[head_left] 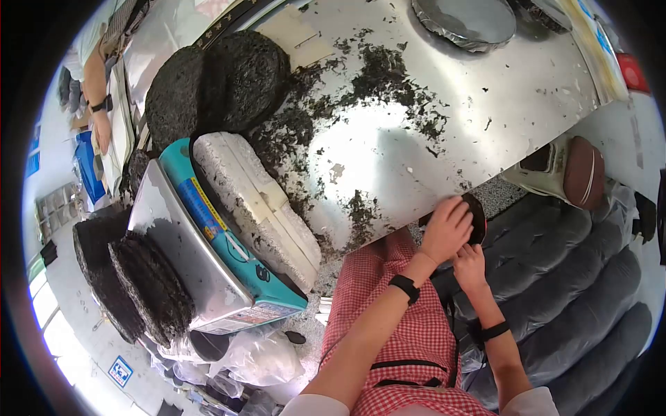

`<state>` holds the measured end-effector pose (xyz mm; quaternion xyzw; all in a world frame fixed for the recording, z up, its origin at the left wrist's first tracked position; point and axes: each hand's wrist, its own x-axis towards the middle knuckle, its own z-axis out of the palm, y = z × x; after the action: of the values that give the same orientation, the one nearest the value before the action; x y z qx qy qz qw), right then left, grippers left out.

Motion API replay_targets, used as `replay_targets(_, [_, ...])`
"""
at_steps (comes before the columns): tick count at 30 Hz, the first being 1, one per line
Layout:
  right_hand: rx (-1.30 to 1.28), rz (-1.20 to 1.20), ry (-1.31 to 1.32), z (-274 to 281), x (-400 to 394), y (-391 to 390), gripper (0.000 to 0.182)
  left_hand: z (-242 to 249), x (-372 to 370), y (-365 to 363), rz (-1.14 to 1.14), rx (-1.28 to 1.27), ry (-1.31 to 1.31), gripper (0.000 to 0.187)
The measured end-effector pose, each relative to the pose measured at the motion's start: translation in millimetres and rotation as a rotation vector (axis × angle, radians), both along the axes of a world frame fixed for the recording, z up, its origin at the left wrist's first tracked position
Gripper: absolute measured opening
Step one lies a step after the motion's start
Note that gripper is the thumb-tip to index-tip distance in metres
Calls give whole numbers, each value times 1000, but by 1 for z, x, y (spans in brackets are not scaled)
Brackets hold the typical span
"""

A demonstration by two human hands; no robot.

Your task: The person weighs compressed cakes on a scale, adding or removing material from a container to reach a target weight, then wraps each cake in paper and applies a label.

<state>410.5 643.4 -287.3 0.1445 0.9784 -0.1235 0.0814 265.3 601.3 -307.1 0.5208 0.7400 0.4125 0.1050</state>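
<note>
My left hand is closed on a dark, rounded object beside the table's near edge. Its fingers cover much of that object, and I cannot make out its kind. Just below, my right hand has its fingers drawn together at the object's lower edge. What exactly these fingertips pinch is hidden. Both hands are over my lap, in front of a red checked apron. Dark flakes that look like dried seaweed lie on the metal table nearby.
Thick black discs stand at the table's far left, and more black discs rest beyond a teal, metal-topped device. A white foam block leans there. Foil-covered round tins sit far right. Another person's arm shows upper left.
</note>
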Motion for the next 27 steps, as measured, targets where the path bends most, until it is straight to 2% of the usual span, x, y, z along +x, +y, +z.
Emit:
replay_targets(2, [19, 30, 33, -9, 7, 0, 10, -5, 18, -4, -142, 5, -188, 26])
replay_targets(5, [11, 46, 81, -15, 15, 6, 11, 6, 12, -22, -180, 49, -189, 21])
replay_targets(7, [-26, 23, 100, -13, 20, 5, 11, 26, -15, -43, -65, 97, 11, 18])
replay_targets(8, [-11, 20, 40, -10, 17, 6, 10, 49, -35, -60, 134, -154, -169, 19])
replay_targets(9, [7, 11, -21, -8, 17, 7, 9, 62, -59, -74, 313, -450, 117, 29])
replay_targets(10, [19, -7, -19, -8, 18, 8, 9, 45, -66, -93, 642, -521, 235, 49])
replay_targets(11, [4, -13, 6, -8, 21, 8, 7, 24, -77, -112, 722, -498, 348, 66])
replay_targets(12, [-10, -12, 31, -8, 22, 10, 6, 10, -81, -122, 715, -570, 352, 71])
replay_targets(14, [21, -17, 10, -7, 23, 12, 7, 11, -80, -94, 689, -601, 319, 67])
replay_targets(16, [28, -5, -11, -3, 23, 7, 7, 14, -82, -45, 324, -561, 19, 64])
replay_targets(18, [-7, -51, 13, 2, 23, 9, 9, 21, -104, -16, 383, -259, 127, 62])
replay_targets(21, [-34, -69, 5, 14, 31, 10, 9, 13, -184, -18, 1054, -159, 157, 62])
replay_targets(22, [-37, -66, 10, 16, 34, 9, 9, 13, -206, -30, 1193, -282, 153, 62])
replay_targets(23, [-39, -73, -4, 18, 35, 8, 10, 9, -222, -34, 1323, -325, 193, 54])
replay_targets(24, [-41, -82, -20, 20, 37, 6, 10, 7, -232, -39, 1320, -320, 197, 54])
replay_targets(26, [-55, -88, -33, 19, 45, 6, 10, 10, -243, -43, 1217, -623, -12, 45])
replay_targets(27, [-70, -93, -47, 17, 47, 6, 11, -4, -249, -47, 1184, -518, 50, 39])
